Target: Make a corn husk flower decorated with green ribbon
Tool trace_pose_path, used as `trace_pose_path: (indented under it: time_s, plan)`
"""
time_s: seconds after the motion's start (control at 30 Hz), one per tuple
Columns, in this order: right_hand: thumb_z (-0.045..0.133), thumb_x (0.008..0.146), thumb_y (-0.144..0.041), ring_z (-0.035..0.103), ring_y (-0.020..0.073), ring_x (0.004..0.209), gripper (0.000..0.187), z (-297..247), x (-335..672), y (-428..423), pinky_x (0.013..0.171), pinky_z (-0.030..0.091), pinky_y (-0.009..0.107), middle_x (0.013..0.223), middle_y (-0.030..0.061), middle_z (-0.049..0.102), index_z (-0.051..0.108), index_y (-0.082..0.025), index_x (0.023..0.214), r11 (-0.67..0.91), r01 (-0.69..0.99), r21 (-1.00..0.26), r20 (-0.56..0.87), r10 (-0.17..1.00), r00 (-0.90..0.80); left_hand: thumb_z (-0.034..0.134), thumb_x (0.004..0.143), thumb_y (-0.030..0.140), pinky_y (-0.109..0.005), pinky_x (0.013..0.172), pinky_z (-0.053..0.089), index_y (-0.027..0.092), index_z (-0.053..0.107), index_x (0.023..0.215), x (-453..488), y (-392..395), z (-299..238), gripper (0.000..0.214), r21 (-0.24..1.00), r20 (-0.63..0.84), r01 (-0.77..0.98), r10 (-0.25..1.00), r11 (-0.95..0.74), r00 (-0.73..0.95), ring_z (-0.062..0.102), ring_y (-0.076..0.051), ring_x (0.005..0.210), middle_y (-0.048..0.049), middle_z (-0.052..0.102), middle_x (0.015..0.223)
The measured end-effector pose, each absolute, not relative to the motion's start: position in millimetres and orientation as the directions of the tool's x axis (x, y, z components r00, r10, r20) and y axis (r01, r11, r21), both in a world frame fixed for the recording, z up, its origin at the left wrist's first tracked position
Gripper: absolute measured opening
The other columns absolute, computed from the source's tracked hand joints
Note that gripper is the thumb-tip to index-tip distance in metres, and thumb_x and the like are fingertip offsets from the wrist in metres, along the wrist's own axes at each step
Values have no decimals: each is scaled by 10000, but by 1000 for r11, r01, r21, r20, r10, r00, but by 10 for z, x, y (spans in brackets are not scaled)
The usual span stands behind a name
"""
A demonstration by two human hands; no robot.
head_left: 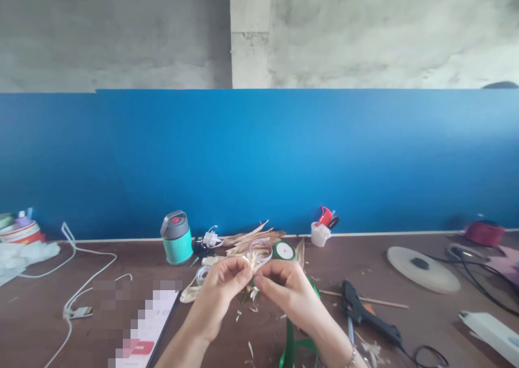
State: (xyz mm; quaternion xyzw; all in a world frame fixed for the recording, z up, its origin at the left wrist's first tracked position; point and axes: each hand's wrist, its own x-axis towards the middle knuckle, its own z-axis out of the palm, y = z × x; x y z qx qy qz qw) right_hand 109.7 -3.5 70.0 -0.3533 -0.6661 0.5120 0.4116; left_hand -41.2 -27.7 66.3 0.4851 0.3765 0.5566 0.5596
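Note:
My left hand (221, 292) and my right hand (290, 292) meet over the brown table (425, 314), both closed in a pinch on a small bundle of pale dried leaf strips (253, 262). A green ribbon (290, 346) runs down from under my right hand toward the near edge. Just behind the hands lie a green ribbon roll (284, 251), a clear tape ring (260, 249) and a pile of dried leaves (253, 235). Pale scraps are scattered on the table below the hands.
A teal flask (177, 238) stands at the back left. A black glue gun (365, 314) with its cord lies to the right, beside a wooden stick (377, 301). A white cup with scissors (322, 228), a round white disc (419, 268), white cables (77, 281) and a paper pad (146, 330) are also there.

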Motion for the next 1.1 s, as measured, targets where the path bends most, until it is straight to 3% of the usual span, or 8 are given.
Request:
trace_pose_path:
  time_s: [0.13, 0.27, 0.4, 0.53, 0.87, 0.97, 1.1]
  plan:
    - [531, 836, -299, 387, 88, 496, 261, 752, 1108, -92, 460, 290, 205, 538, -33, 496, 600, -155, 631, 380, 138, -915, 288, 852, -438, 698, 714, 416, -211, 567, 384, 155, 582, 611, -425, -276, 677, 304, 967, 111, -236, 992, -92, 68, 479, -118, 578, 15, 521, 578]
    - [456, 875, -249, 349, 95, 547, 283, 773, 1086, -159, 495, 264, 216, 565, -47, 408, 487, -176, 603, 498, 280, -821, 373, 839, -397, 693, 715, 423, -208, 571, 385, 150, 622, 678, -438, -280, 669, 285, 985, 142, -98, 990, -143, -15, 491, -133, 606, -4, 547, 629]
    - [449, 866, -239, 332, 89, 499, 210, 722, 1052, -171, 462, 247, 211, 553, -56, 401, 504, -189, 669, 478, 350, -805, 340, 856, -388, 657, 738, 458, -213, 564, 386, 147, 621, 715, -443, -274, 651, 314, 982, 188, 7, 981, -188, -50, 495, -143, 613, -14, 547, 652]
    - [494, 834, -244, 331, 92, 446, 76, 675, 1030, -155, 441, 245, 213, 525, -71, 412, 553, -210, 867, 482, 365, -796, 370, 866, -336, 651, 734, 475, -222, 558, 395, 153, 601, 684, -445, -261, 628, 330, 984, 179, -20, 983, -180, -37, 515, -152, 602, -17, 558, 634]
    - [513, 727, -119, 347, 85, 455, 79, 684, 1056, -126, 441, 280, 189, 499, -75, 418, 537, -194, 728, 436, 384, -814, 318, 888, -332, 605, 787, 435, -221, 560, 361, 152, 573, 682, -448, -278, 628, 303, 972, 225, 77, 974, -223, -17, 469, -138, 615, 0, 508, 632]
    - [501, 783, -134, 425, 100, 493, 92, 684, 1080, -127, 488, 327, 204, 559, -49, 508, 557, -200, 752, 527, 394, -753, 403, 843, -356, 605, 786, 441, -216, 558, 353, 154, 567, 691, -462, -271, 636, 305, 973, 220, 72, 975, -218, -18, 448, -130, 616, 8, 490, 637]
    - [480, 814, -110, 532, 153, 705, 132, 714, 1088, -150, 634, 393, 246, 741, 13, 569, 550, -197, 743, 688, 404, -603, 581, 726, -368, 621, 773, 430, -208, 550, 345, 159, 542, 667, -455, -264, 661, 302, 973, 223, 70, 974, -220, -38, 419, -118, 600, 22, 462, 617]
